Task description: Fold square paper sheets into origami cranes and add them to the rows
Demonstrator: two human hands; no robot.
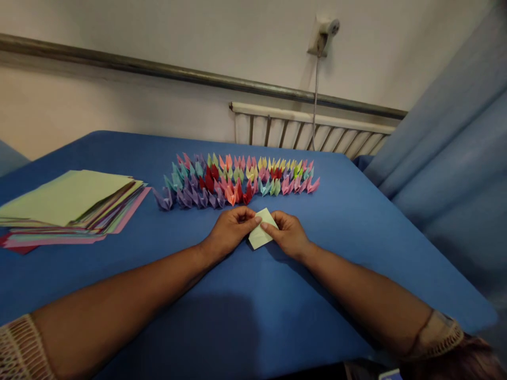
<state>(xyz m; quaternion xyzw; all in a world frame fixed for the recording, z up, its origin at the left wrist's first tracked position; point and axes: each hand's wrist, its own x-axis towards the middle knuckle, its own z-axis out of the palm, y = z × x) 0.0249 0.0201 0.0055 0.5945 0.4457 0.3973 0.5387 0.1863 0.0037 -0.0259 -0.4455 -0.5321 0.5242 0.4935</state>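
A small folded piece of pale green paper (263, 232) is pinched between my two hands, just above the blue table. My left hand (234, 227) grips its left edge, with the thumb on top. From the other side my right hand (291, 232) holds it, its thumb pressed on the paper's face. The fingers beneath the paper are partly hidden. Just beyond my hands stand rows of folded paper cranes (233, 191) in purple, teal, red, pink, yellow and green.
To the left lies a fanned stack of coloured paper sheets (71, 198), pale green on top. The blue table (336, 295) reaches a wall with a metal rail (166, 67) and a radiator (317, 119). A cord hangs from a socket (320, 37). Blue curtains (455, 142) hang at right.
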